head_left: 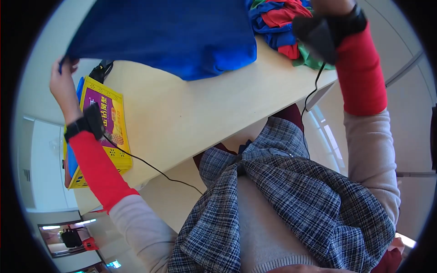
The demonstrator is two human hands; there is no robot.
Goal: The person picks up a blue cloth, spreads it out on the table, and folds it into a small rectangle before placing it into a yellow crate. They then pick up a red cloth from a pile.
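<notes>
A large piece of dark blue cloth [168,32] is spread out above the far side of the table, its lower edge loose and slightly wavy. At its left corner, my left hand [65,86] is closed, pinching the fabric between thumb and fingers. My right hand [334,6] is raised at the upper right, beyond the pile of cloths. Its fingers are cut off by the picture's top edge, so what they hold is hidden. Beside that hand lies a crumpled pile of red, blue and green cloths [277,27].
A yellow plastic basket [119,157] with a purple panel stands at the table's left end, with something blue in it. Behind it lies a black cable bundle [101,70]. Thin cables run from the black devices on both wrists. The pale table's [182,109] near edge is before me.
</notes>
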